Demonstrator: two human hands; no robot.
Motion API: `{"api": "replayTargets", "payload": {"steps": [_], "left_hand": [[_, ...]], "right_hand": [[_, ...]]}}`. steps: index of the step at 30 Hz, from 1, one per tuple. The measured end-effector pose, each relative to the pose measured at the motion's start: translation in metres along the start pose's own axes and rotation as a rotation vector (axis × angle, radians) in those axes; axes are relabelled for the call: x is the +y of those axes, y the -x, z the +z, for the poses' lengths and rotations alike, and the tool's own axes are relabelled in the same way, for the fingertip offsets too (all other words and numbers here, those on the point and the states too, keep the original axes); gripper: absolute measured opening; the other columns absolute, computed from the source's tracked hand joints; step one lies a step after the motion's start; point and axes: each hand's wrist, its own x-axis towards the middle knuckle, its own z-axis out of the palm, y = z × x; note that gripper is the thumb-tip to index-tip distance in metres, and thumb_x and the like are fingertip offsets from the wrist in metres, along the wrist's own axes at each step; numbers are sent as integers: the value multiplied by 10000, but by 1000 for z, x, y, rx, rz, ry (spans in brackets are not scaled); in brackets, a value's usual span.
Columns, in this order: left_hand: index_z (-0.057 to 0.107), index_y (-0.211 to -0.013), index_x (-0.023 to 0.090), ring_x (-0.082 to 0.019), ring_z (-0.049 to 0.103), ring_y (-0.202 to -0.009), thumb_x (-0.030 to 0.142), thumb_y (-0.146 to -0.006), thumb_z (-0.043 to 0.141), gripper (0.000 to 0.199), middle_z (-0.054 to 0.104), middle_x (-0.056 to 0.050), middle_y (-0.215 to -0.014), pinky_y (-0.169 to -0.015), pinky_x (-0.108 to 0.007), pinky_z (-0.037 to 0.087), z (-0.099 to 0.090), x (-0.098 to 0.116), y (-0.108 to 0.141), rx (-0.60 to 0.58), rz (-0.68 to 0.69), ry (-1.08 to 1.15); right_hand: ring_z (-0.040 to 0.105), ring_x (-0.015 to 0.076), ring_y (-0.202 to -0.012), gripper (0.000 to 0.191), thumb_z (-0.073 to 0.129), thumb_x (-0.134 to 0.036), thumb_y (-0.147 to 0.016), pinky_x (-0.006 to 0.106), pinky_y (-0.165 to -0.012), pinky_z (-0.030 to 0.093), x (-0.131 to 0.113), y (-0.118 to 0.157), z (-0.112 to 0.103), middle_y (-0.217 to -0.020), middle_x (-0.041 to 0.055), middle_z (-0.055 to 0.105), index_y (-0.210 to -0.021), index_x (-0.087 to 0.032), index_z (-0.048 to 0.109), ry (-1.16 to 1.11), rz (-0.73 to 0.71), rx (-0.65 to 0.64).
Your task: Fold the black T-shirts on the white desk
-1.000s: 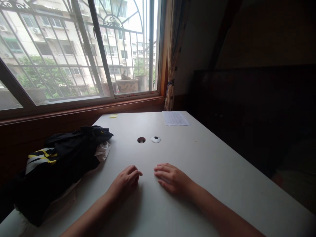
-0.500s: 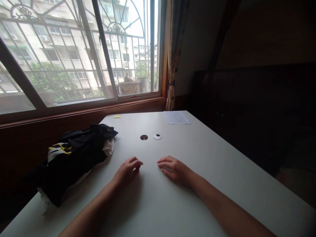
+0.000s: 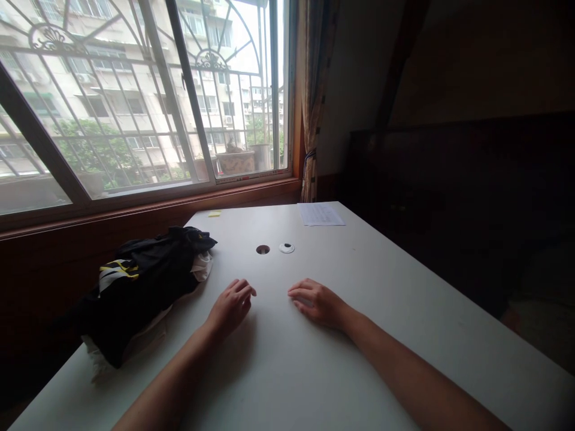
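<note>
My left hand is over the white table, its fingers loosely curled and apart, with nothing in them. Resting on the tabletop to its right is my right hand, fingers spread a little and holding nothing. A gap separates the two hands. Beyond them lie a round hole in the tabletop and, beside it, a round white cover with a dark opening. Nearest to my left hand on the left is a heap of black clothing with white and yellow parts.
Paper sheets lie at the table's far edge, and a yellow note at the far left corner. Behind stand a barred window and a tied curtain. Dark furniture is at the right.
My left hand has turned slightly, its fingertips drawn a little back to the left. My right hand has barely moved. The view has shifted slightly.
</note>
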Motion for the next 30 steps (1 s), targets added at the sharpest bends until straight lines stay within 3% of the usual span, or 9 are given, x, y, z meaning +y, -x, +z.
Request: {"api": "replayTargets", "payload": {"steps": [7, 16, 30], "left_hand": [[678, -980, 220, -227, 562, -929, -21, -822, 456, 365, 630, -62, -971, -848, -374, 523, 1, -4, 2, 22, -13, -33], [671, -1007, 217, -205, 548, -901, -61, -778, 448, 424, 573, -55, -964, -840, -356, 495, 17, -15, 4, 81, -21, 50], [682, -944, 198, -186, 567, -832, -89, -685, 417, 469, 593, -38, -888, -773, -308, 477, 22, -21, 3, 34, -70, 219]], "right_hand": [[631, 215, -1085, 261, 586, -199, -922, 383, -989, 526, -3, -1, -2, -1163, 80, 714, -1142, -222, 723, -14, -13, 12], [647, 217, -1044, 241, 622, -149, -900, 384, -942, 549, 4, 0, 2, -1130, 78, 721, -1095, -236, 733, -25, -46, 52], [640, 213, -1062, 245, 598, -154, -928, 380, -949, 544, 0, -5, -3, -1122, 73, 721, -1119, -239, 725, -108, 25, 30]]}}
